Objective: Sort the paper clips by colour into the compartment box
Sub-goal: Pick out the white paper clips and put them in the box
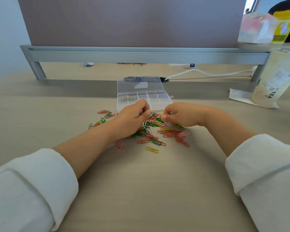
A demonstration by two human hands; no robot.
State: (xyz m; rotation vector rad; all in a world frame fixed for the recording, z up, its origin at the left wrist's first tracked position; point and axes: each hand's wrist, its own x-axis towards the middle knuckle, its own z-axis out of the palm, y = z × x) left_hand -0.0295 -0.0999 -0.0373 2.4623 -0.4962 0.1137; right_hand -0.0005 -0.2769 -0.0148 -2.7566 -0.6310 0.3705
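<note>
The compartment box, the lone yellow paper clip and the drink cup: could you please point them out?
compartment box [160, 101], head view, an empty right-hand compartment.
lone yellow paper clip [152, 150], head view, its middle.
drink cup [274, 81], head view, its side wall.

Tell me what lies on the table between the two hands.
Head view: part of the mixed paper clip pile lies between the left hand and right hand, with red, green and white clips.
</note>
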